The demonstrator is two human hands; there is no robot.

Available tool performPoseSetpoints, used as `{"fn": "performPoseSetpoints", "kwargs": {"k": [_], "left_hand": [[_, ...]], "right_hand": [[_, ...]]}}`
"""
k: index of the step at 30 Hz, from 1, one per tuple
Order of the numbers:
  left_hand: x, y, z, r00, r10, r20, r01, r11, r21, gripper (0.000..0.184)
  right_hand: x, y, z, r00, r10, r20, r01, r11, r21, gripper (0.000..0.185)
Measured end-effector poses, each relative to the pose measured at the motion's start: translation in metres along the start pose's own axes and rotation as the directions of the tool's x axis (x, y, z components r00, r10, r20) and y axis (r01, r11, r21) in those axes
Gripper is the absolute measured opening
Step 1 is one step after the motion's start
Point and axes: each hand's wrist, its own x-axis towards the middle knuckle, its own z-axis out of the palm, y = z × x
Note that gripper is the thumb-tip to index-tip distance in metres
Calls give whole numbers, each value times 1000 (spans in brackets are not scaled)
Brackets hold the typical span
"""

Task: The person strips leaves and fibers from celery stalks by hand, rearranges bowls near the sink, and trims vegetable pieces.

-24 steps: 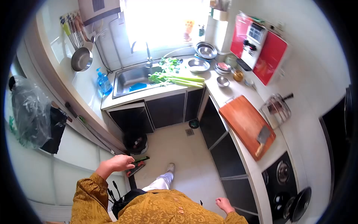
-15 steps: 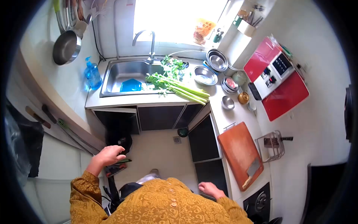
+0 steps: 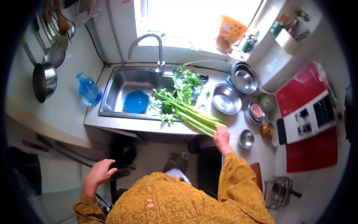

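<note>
A bunch of celery point(image 3: 194, 116) lies across the counter by the sink's right edge, its leaves hanging partly over the basin. My right hand point(image 3: 222, 139) is closed around the cut ends of the stalks at the counter's front edge; some fingers are hidden. My left hand point(image 3: 99, 172) hangs low on the left with thumb and fingers apart, holding nothing. Inside the steel sink point(image 3: 118, 83) sits a blue piece point(image 3: 136, 101), perhaps a strainer. Above the basin curves a faucet point(image 3: 160, 56).
Steel bowls point(image 3: 226, 99) and a small cup point(image 3: 246, 139) stand right of the celery. A blue pump bottle point(image 3: 90, 90) is left of the sink. On the right wall is a red-and-white panel point(image 3: 309, 119); a wire rack point(image 3: 278, 192) is below. Pans and ladles hang upper left.
My right hand has moved from beside my body up to the celery ends and closed on them. I have come closer to the sink. My left hand remains low and empty.
</note>
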Motion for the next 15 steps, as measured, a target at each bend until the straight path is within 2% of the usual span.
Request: {"fn": "performPoseSetpoints", "kwargs": {"k": [3, 4, 5, 6, 7, 9, 11, 13, 15], "left_hand": [[12, 22, -27, 992, -124, 17, 123, 992, 37, 42], [18, 32, -33, 988, -152, -1, 152, 988, 8, 41], [25, 40, -36, 983, -182, -15, 182, 983, -20, 41], [32, 43, -51, 983, -178, -47, 179, 984, 10, 40], [39, 50, -55, 980, -193, -40, 193, 981, 4, 40], [52, 65, -62, 980, -161, -113, 163, 987, 10, 38], [65, 76, -58, 983, -156, -102, 155, 988, -18, 39], [78, 74, -54, 996, -56, -66, 55, 998, -19, 42], [88, 72, -50, 998, -39, -46, 39, 999, 10, 44]], "right_hand": [[66, 33, 38, 998, 63, 19, -64, 994, 92, 37], [81, 46, 39, 968, 107, 227, -119, 992, 40, 39], [92, 57, 43, 892, 156, 424, -161, 987, -25, 41], [106, 48, 51, 830, 207, 518, -209, 976, -55, 45], [114, 51, 50, 825, 197, 530, -199, 979, -53, 45], [123, 51, 42, 740, 143, 657, -127, 989, -72, 48], [117, 61, 42, 804, 40, 593, -40, 999, -12, 35], [122, 59, 39, 826, -38, 562, 45, 999, 0, 27], [119, 54, 24, 855, -65, 514, 44, 998, 54, 24]]}}
